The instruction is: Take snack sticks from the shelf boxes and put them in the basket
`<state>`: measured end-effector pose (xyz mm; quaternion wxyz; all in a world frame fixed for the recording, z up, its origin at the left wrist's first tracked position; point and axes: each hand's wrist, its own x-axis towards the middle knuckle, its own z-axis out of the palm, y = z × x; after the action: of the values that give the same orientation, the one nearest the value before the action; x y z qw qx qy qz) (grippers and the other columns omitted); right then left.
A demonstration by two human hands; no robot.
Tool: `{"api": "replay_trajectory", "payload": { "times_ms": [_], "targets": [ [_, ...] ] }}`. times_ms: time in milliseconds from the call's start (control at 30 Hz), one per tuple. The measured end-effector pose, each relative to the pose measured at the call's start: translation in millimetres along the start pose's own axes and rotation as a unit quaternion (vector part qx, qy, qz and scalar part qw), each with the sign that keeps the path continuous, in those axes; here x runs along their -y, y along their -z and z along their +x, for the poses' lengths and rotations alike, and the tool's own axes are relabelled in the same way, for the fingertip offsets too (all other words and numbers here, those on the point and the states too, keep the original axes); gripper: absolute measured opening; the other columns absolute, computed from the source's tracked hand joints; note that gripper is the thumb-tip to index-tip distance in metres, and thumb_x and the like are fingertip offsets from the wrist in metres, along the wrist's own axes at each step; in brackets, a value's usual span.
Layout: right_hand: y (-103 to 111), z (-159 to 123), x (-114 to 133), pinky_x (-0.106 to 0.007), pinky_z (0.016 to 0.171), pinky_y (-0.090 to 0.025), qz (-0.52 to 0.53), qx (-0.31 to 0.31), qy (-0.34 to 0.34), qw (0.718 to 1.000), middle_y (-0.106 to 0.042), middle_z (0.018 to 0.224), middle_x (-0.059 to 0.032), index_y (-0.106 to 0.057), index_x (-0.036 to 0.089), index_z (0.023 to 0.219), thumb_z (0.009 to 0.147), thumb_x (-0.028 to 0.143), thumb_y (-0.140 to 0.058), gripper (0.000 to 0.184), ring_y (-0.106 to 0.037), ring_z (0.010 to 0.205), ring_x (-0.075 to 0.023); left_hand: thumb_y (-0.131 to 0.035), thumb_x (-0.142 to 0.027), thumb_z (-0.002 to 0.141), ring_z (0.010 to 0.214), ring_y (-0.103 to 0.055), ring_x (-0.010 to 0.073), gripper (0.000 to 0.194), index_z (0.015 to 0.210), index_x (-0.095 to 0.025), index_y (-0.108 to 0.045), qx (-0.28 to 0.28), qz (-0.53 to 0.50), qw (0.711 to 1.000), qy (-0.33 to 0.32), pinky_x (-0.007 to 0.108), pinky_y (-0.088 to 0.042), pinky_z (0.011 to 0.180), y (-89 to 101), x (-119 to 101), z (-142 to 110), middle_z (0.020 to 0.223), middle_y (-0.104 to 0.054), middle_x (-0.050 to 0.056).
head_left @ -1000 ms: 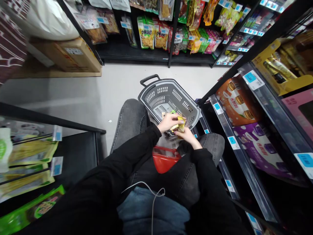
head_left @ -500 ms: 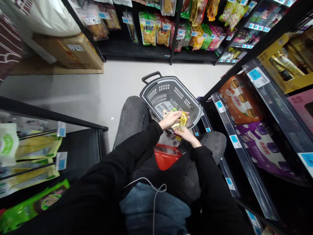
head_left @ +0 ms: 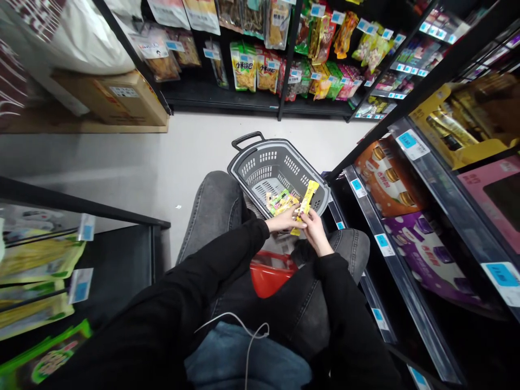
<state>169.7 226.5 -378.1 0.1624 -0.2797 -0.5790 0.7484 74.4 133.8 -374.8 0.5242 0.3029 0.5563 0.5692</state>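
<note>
A long, narrow yellow snack packet (head_left: 309, 193) slants over the near side of a grey shopping basket (head_left: 260, 157). My right hand (head_left: 317, 233) pinches it about its middle. My left hand (head_left: 283, 220) has its fingertips on the packet from the other side, so both hands are closed on it. The packet's lower end shows below the fingers. Inside the basket, close to my left hand, lie several small yellow, green and pink packets (head_left: 280, 201). Part of this group is hidden by my left hand.
A red plastic object (head_left: 270, 279) sits between my knees. Shelves of boxed snacks (head_left: 422, 254) rise close on the right. Hanging snack bags (head_left: 244, 65) line the back, a cardboard box (head_left: 117, 97) stands at the left rear, and a low black shelf (head_left: 117, 271) is at left.
The yellow packet has turned from upright and foreshortened to a longer slant, its top now farther right. My fingers have shifted along it, and the whole view has tipped slightly upward.
</note>
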Motion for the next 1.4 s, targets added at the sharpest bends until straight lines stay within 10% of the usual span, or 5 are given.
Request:
{"api": "replay_trajectory", "payload": {
  "times_ms": [400,700,1133,1400],
  "targets": [
    [8,4,11,-0.025,0.052,-0.043,-0.022,-0.131,0.019,0.991,-0.060,0.058,0.0021,-0.061,0.015,0.067,0.050,0.033,-0.077,0.030,-0.050,0.052,-0.0107,-0.071,-0.030,0.060,0.053,-0.043,0.0081,0.023,0.067,-0.012,-0.058,-0.002,0.195,0.981,-0.012,0.021,-0.030,0.053,15.6,-15,0,0.054,-0.047,-0.007],
    [18,9,16,-0.021,0.053,-0.043,0.032,-0.179,0.042,0.982,-0.049,0.055,0.0074,-0.053,0.016,0.067,0.050,0.033,-0.078,0.035,-0.046,0.051,-0.0064,-0.067,-0.032,0.060,0.050,-0.034,0.0080,0.023,0.058,-0.015,-0.052,0.041,0.283,0.958,-0.036,0.022,-0.020,0.049,23.0,-22,-2,0.048,-0.036,-0.008],
    [39,6,33,-0.020,0.050,-0.042,0.145,-0.255,0.067,0.954,-0.051,0.057,0.0064,-0.051,0.017,0.064,0.061,0.039,-0.072,0.031,-0.047,0.050,-0.0062,-0.074,-0.044,0.060,0.051,-0.053,0.0109,0.038,0.080,-0.015,-0.061,0.146,0.175,0.971,0.076,0.022,-0.041,0.053,22.6,-18,-4,0.062,-0.062,-0.001],
    [48,9,40,-0.024,0.058,-0.046,0.133,-0.218,0.104,0.961,-0.060,0.069,0.0007,-0.057,0.017,0.072,0.068,0.050,-0.065,0.034,-0.055,0.063,-0.0104,-0.039,-0.063,0.081,0.045,-0.041,0.0086,0.058,0.087,-0.012,-0.067,0.117,0.130,0.981,0.085,0.023,-0.037,0.045,20.5,-19,-7,0.063,-0.060,0.005]
  ]
}}
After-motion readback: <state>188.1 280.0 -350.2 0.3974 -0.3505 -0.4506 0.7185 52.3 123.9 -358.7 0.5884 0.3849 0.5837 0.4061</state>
